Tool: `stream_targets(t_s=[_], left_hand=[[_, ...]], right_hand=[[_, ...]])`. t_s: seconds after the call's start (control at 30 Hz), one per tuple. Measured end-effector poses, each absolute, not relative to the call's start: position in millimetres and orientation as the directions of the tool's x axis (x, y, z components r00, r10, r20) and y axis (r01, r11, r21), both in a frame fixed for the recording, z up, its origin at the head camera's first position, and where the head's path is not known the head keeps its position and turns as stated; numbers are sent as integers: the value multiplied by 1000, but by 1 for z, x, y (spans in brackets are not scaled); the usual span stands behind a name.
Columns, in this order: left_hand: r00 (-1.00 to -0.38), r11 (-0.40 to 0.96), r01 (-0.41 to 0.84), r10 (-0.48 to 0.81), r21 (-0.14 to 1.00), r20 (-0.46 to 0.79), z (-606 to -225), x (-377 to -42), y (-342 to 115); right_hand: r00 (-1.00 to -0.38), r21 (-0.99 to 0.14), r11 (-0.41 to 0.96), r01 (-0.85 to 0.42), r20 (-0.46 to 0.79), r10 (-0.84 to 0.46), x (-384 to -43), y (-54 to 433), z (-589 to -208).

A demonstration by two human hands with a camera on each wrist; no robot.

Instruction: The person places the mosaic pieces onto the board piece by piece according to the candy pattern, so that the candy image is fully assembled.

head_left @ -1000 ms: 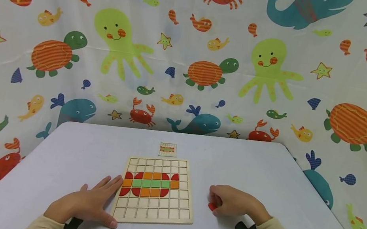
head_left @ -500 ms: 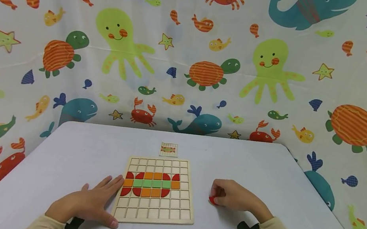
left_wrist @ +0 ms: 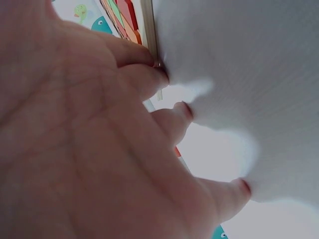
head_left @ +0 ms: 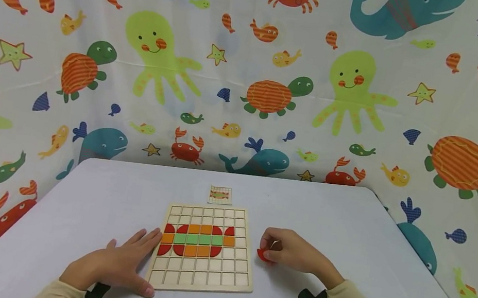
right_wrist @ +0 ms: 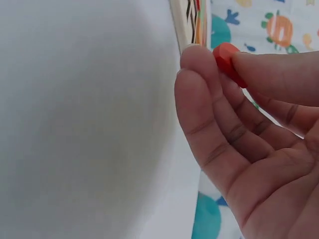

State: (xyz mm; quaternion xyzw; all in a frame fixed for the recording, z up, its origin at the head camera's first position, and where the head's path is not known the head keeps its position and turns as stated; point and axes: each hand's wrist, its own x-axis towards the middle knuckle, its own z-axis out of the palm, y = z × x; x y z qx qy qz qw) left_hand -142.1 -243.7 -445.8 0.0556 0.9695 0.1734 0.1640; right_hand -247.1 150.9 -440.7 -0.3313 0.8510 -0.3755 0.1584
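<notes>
A square wooden grid board [head_left: 225,277] lies mid-table, with red, orange and green tiles set in some of its cells as a candy-like shape. My left hand [head_left: 115,262] rests at the board's left edge, fingers spread and straight; the left wrist view shows its palm [left_wrist: 94,134] and fingertips against the table and board side. To the right of the board, my right hand [head_left: 295,250] pinches a red tile [head_left: 266,256] with a curved edge. In the right wrist view that red tile [right_wrist: 227,62] sits between thumb and fingertips, partly covered by them.
A small pattern card [head_left: 219,195] with a matching candy picture lies behind the board. The white table [head_left: 129,189] ends at a curtain [head_left: 231,80] printed with sea animals. Each wrist carries a dark strap-on device.
My right hand first lifts the red tile slightly from the table, then carries it left toward the board. My left hand stays in place on the board's edge.
</notes>
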Motion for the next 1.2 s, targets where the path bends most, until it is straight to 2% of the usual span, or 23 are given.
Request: stream_targets(t_s=[0.5, 0.7, 1.2], left_hand=[[-940, 935, 52, 165, 351, -299, -445, -142, -244], [-940, 932, 54, 168, 357, -296, -447, -142, -244], [-940, 934, 53, 165, 352, -299, -448, -144, -244]], right_hand=[[-710, -797, 428, -426, 1, -704, -246, 120, -440], [-696, -789, 409, -459, 33, -717, -246, 108, -442], [-726, -746, 429, -509, 104, -680, -249, 85, -454]])
